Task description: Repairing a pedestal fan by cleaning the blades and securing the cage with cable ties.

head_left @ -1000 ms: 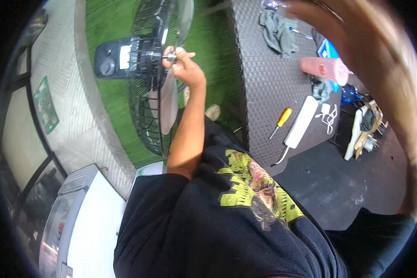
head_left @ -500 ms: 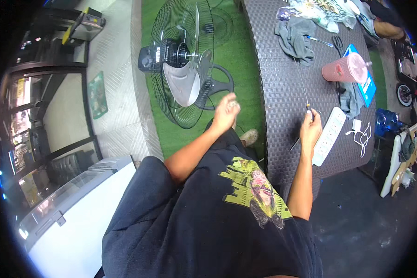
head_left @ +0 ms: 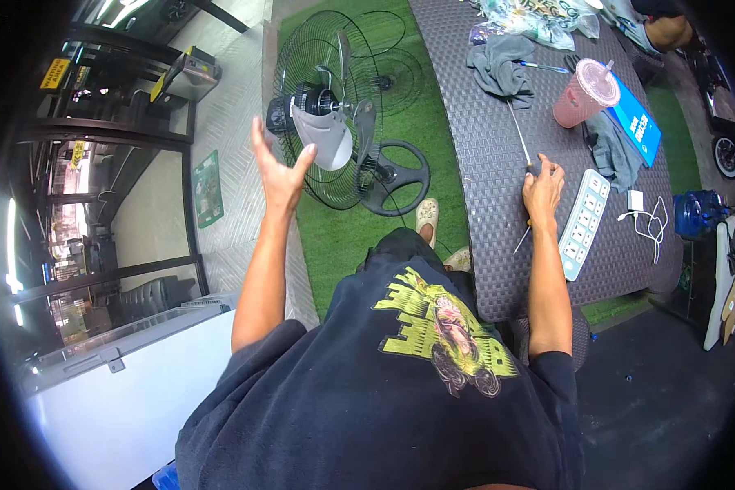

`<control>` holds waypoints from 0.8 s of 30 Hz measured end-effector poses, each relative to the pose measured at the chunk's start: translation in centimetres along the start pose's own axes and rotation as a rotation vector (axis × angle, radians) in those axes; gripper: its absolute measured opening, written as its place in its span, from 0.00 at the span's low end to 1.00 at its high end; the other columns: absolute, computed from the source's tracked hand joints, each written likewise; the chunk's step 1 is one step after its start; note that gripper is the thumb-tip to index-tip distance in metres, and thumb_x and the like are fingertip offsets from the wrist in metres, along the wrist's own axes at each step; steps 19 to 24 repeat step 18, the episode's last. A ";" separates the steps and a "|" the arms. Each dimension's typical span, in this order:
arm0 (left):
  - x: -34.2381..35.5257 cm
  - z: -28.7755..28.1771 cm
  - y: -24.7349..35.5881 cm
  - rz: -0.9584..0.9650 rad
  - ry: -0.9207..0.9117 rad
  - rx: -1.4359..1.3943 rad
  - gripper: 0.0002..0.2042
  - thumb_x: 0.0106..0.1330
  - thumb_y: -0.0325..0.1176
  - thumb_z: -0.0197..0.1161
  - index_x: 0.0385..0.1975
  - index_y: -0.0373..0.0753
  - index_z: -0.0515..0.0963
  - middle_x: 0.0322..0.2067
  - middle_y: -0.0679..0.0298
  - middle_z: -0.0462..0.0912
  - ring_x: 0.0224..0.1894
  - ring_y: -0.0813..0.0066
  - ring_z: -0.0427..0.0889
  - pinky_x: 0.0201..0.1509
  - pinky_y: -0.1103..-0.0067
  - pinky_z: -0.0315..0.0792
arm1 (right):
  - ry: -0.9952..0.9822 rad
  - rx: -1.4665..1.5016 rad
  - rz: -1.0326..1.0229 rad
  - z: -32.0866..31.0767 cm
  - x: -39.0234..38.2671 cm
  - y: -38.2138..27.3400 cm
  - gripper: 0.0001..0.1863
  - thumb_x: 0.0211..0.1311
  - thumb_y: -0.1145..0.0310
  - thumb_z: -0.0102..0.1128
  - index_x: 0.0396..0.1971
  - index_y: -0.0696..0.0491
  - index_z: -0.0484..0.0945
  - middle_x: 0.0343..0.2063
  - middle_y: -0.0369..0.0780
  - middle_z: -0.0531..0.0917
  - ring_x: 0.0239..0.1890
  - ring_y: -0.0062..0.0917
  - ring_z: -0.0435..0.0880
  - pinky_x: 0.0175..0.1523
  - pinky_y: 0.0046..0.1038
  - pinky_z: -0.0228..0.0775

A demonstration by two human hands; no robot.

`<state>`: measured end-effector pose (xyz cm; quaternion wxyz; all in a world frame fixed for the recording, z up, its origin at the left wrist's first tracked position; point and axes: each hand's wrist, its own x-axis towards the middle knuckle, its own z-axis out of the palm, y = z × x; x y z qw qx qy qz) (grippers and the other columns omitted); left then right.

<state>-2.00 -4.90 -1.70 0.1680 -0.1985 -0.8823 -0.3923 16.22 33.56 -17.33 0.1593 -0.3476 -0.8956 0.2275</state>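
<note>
My left hand (head_left: 279, 178) is raised with fingers and thumb spread, holding nothing. Just beyond it stands a black fan with exposed grey blades (head_left: 325, 140) and a wire cage (head_left: 302, 49) behind them. On the dark woven table, my right hand (head_left: 545, 192) rests with loosely bent fingers over the handle of a long-shafted screwdriver (head_left: 520, 139). Most of that handle is hidden under the hand; the tip points toward a grey cloth (head_left: 502, 69). A second thin tool, apparently another screwdriver (head_left: 522, 238), lies partly behind my right wrist.
Right of my right hand lies a white power strip (head_left: 586, 220), with a charger and white cable (head_left: 652, 224) beyond. A pink lidded tumbler (head_left: 584, 94), blue booklet (head_left: 635, 122), pen (head_left: 545, 67) and plastic bags (head_left: 539, 20) lie farther back. A white chest freezer (head_left: 114, 408) stands left.
My left hand has moved left and up, from closed fingers to spread ones. The right hand has lowered the screwdriver onto the table, its tip now nearer the cloth. The view has shifted.
</note>
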 end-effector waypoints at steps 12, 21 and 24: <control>-1.3 1.2 -1.5 -0.070 -0.113 -0.231 0.33 0.64 0.33 0.55 0.66 0.33 0.47 0.60 0.50 0.62 0.61 0.62 0.63 0.66 0.71 0.54 | -0.141 -0.034 0.010 0.5 -1.1 1.5 0.25 0.52 0.72 0.60 0.53 0.51 0.70 0.46 0.48 0.73 0.50 0.46 0.71 0.56 0.40 0.64; 1.2 1.9 -2.6 -0.128 -0.082 -0.435 0.36 0.61 0.33 0.60 0.66 0.35 0.48 0.59 0.50 0.62 0.61 0.62 0.63 0.65 0.71 0.54 | 0.106 0.020 -0.089 -0.9 -2.3 0.9 0.24 0.53 0.72 0.60 0.52 0.51 0.71 0.49 0.48 0.73 0.52 0.43 0.70 0.58 0.37 0.61; 1.2 1.9 -2.6 -0.128 -0.082 -0.435 0.36 0.61 0.33 0.60 0.66 0.35 0.48 0.59 0.50 0.62 0.61 0.62 0.63 0.65 0.71 0.54 | 0.106 0.020 -0.089 -0.9 -2.3 0.9 0.24 0.53 0.72 0.60 0.52 0.51 0.71 0.49 0.48 0.73 0.52 0.43 0.70 0.58 0.37 0.61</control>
